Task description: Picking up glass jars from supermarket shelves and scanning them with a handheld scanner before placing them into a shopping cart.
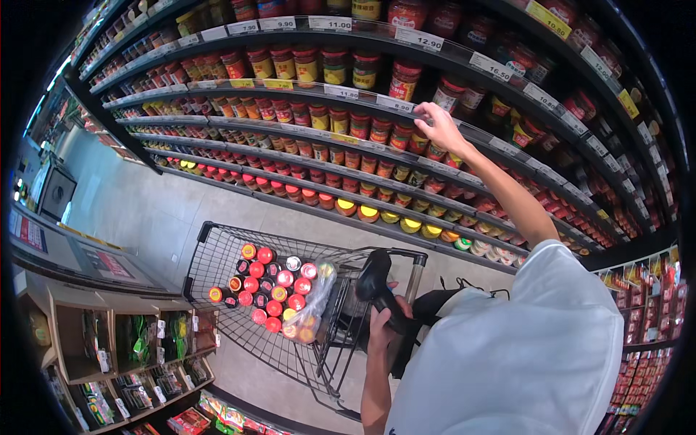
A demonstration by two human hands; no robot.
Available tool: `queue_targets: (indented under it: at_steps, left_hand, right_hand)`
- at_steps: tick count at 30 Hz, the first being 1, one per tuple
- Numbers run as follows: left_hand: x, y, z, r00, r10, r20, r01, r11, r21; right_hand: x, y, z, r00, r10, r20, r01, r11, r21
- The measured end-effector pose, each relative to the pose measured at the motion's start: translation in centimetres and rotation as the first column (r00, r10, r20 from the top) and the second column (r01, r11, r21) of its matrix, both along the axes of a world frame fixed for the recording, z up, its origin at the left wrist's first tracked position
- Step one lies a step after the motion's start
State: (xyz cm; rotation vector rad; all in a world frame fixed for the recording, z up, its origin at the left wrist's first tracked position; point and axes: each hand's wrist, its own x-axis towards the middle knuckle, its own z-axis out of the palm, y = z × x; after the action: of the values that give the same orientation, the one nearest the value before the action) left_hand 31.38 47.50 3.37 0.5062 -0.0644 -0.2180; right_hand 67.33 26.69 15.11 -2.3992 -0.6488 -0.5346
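Observation:
My right hand (435, 126) is raised at the shelf edge, by a price label below the jars. Its fingers are curled with a gap to the thumb, and nothing shows in them. Close by stand a red-lidded glass jar (404, 80) and another jar (448, 93). Lower down, my left hand (381, 326) grips the handle of a black handheld barcode scanner (373, 277), beside the cart's handle end. The wire shopping cart (217, 247) holds many jars, mostly lids up, with red, black and yellow lids (265, 255). Several more sit in a clear plastic bag (321, 296).
Long shelves of jars with price labels (326, 136) run along the upper side. Yellow-lidded jars (368, 212) stand on the bottom shelf. A wooden compartment rack (111, 348) with packets is at the lower left. Hanging red packets (652, 299) are at the right, and tiled floor (163, 209) lies between.

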Motion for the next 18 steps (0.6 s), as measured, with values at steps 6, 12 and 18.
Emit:
queue_targets:
  at_steps: [6,12,18]
  left_hand:
    - [0.1,-0.1,0.0,1.0,0.012,0.012,-0.013,0.998,0.055]
    - [-0.2,0.0,0.3,1.0,0.019,0.01,-0.02,0.994,0.109]
    - [-0.3,0.0,-0.4,0.999,0.031,0.038,-0.035,0.994,0.103]
  right_hand:
    - [-0.9,2.3,0.4,0.966,0.112,-0.234,-0.161,0.966,-0.203]
    - [2.1,2.1,1.4,0.947,-0.143,0.287,0.17,0.983,-0.071]
    - [5.8,4.4,6.3,0.892,-0.45,-0.029,0.419,0.85,-0.319]
